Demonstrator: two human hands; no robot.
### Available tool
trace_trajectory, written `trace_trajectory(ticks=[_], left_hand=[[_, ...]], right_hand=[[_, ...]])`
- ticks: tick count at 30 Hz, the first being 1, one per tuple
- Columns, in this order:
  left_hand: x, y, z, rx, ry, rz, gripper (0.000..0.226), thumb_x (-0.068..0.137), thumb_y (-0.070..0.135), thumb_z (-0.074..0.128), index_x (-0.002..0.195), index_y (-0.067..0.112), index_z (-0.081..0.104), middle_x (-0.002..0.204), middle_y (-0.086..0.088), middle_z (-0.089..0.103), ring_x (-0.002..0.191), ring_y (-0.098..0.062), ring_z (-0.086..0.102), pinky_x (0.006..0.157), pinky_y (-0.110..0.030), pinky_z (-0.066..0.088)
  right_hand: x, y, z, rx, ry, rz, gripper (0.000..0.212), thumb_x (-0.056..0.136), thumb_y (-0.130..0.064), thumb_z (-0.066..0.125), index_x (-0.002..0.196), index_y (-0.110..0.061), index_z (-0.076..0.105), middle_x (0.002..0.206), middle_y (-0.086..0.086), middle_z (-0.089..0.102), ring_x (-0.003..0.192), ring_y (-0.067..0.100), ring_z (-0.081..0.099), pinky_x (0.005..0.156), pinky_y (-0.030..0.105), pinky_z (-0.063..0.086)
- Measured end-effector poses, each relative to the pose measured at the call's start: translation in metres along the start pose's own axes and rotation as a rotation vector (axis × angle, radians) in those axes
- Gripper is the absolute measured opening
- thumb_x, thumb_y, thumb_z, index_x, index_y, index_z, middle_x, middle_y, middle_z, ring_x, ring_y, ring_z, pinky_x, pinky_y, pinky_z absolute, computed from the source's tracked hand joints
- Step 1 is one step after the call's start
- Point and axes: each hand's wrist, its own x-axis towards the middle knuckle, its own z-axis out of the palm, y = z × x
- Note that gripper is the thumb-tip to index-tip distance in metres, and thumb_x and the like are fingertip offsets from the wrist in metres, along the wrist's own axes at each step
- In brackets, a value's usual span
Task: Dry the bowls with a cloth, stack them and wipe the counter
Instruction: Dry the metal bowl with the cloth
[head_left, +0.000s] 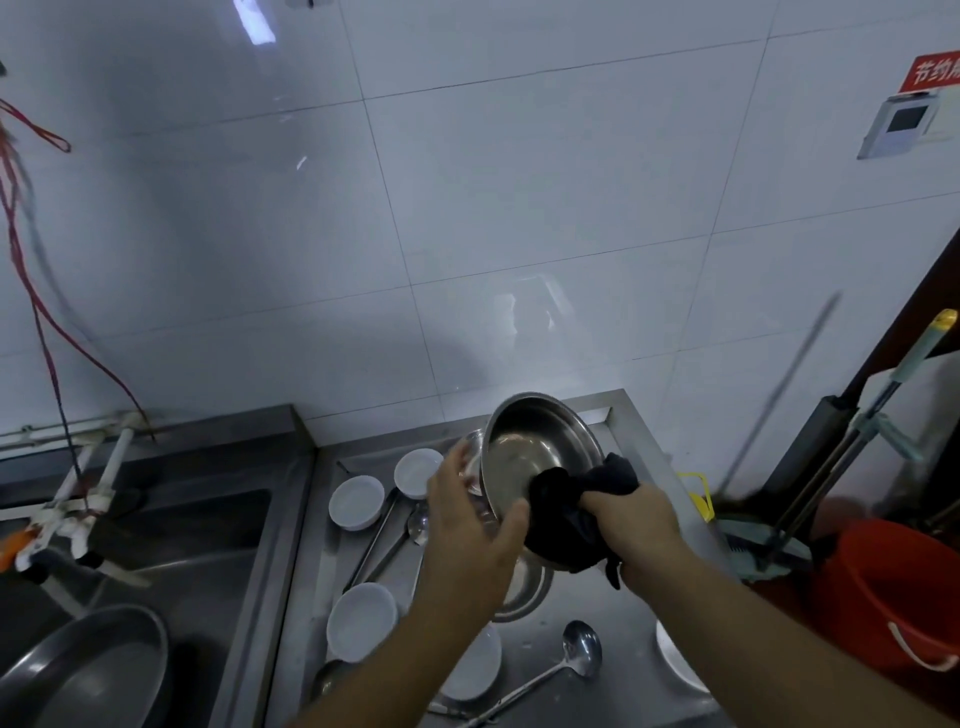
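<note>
Steel bowl (535, 457) is held tilted above the counter (587, 603); the left hand (467, 540) has its fingers curled round the rim. Right hand (641, 525) grips a dark cloth (571, 514) bunched against the bowl's lower edge. White bowls (358, 501) sit below.

A white tiled wall (467, 208) fills the upper part of the view. High on its right side hangs a red sign (935, 70) with a small white panel (901, 127) just below it. Red strings (31, 249) dangle down the left side of the wall toward white pipes (78, 478) above a steel sink (171, 545). A large metal pan (83, 670) sits in the sink's near corner. At the right, mop handles (852, 441) lean near a dark door frame (893, 332), beside an orange bucket (893, 597). A ladle (582, 649) and long-handled spoons (395, 535) lie among the dishes.
</note>
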Motion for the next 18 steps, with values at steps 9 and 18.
trace_trajectory(ticks=[9,18], left_hand=[[0.038,0.017,-0.036,1.057,-0.49,0.896,0.021,0.092,0.043,0.063,0.111,0.038,0.071,0.118,0.018,0.071,0.127,-0.006,0.059,0.13,-0.045,0.019],[0.044,0.013,-0.047,0.729,-0.589,0.174,0.015,0.104,0.041,0.054,0.093,0.036,0.062,0.083,0.011,0.069,0.073,-0.004,0.066,0.062,-0.012,0.043]], right_hand=[[0.023,-0.017,-0.014,-0.067,-0.13,-0.003,0.014,0.074,-0.005,0.082,0.088,-0.005,0.077,0.069,0.014,0.077,0.063,0.028,0.076,0.052,0.034,0.059],[0.013,-0.04,-0.035,0.558,-0.257,-0.006,0.024,0.099,-0.008,0.065,0.121,0.001,0.065,0.108,0.038,0.072,0.096,0.05,0.074,0.062,0.043,0.063]])
